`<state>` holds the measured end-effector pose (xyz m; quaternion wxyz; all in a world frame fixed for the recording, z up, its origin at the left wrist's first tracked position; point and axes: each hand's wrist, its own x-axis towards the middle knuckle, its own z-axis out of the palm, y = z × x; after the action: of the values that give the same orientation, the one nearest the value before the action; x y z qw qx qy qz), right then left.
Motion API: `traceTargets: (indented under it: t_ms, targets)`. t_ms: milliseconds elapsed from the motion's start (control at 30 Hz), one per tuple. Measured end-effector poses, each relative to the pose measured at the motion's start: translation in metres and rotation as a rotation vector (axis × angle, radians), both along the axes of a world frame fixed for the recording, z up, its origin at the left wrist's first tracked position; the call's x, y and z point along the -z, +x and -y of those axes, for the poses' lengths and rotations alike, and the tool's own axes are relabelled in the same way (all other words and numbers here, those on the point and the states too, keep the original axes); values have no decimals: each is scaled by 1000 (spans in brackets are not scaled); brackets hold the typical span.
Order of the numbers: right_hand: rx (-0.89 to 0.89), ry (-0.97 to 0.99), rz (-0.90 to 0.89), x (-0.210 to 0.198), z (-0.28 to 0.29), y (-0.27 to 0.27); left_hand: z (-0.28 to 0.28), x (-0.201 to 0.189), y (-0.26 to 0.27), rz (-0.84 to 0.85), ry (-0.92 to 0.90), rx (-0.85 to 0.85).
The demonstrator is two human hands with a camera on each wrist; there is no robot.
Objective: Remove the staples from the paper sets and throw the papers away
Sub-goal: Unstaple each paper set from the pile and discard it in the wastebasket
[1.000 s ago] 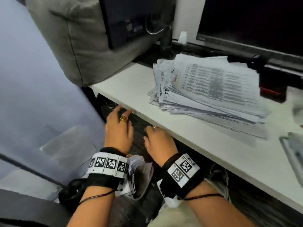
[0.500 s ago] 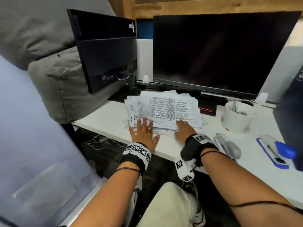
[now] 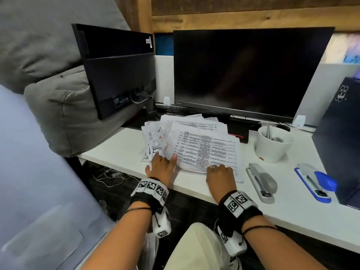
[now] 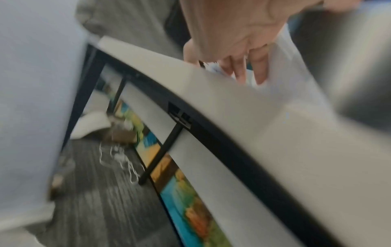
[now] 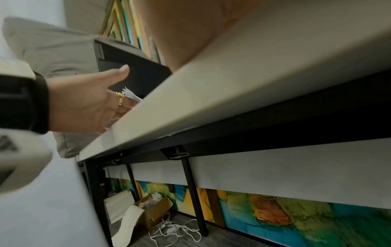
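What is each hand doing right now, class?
Left hand: open, fingers spread on the paper pile.
Right hand: fingers on the top paper set's near edge; grip cannot be told.

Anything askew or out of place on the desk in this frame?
The paper stack is messy: sheets fan out at different angles, with crumpled edges on its left side. Both staplers lie flat; nothing has spilled.

Both forearms reach forward, each wrist wrapped in a black band with printed markers. The left hand [image 3: 162, 168] lies palm down with fingers spread and extended, a gold ring on one. The right hand [image 3: 220, 175] lies palm down, fingers bent at the knuckles.
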<state>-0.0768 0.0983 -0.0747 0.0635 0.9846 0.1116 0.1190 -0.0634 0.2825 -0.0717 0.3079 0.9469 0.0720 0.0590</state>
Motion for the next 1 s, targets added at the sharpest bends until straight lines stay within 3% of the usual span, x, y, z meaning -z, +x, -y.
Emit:
traceTargets:
  t_ms: [67, 100, 233, 333, 433, 533, 667, 733, 867, 933, 1000]
  targets:
    - [-9, 38, -10, 3, 7, -7, -10, -13, 5, 89, -340, -40]
    - [-5, 41, -62, 3, 10, -11, -15, -19, 6, 110, -370, -62]
    - [-58, 60, -136, -11, 18, -15, -19, -34, 10, -7, -151, -86]
    - [-52, 445, -206, -25, 26, -6, -20, -34, 7, -4, -141, -72]
    - [-43, 820, 108, -34, 37, 2, -34, -34, -1, 45, -118, -51]
    - [54, 827, 205, -44, 46, 5, -48, -33, -13, 78, -67, -27]
    - [124, 765, 61, -41, 57, 9, -62, -31, -32, 94, -43, -31]
    - [115, 911, 63, -36, 56, 5, -65, -31, -40, 142, 8, -40]
    - [-69, 1091, 111, -28, 40, -9, -57, -43, -55, 492, 193, -8]
    - [-187, 1068, 148, -29, 30, -21, -46, -61, -64, 534, 358, 90]
    - [-334, 956, 207, -31, 24, -30, -33, -78, -70, 448, 582, 210]
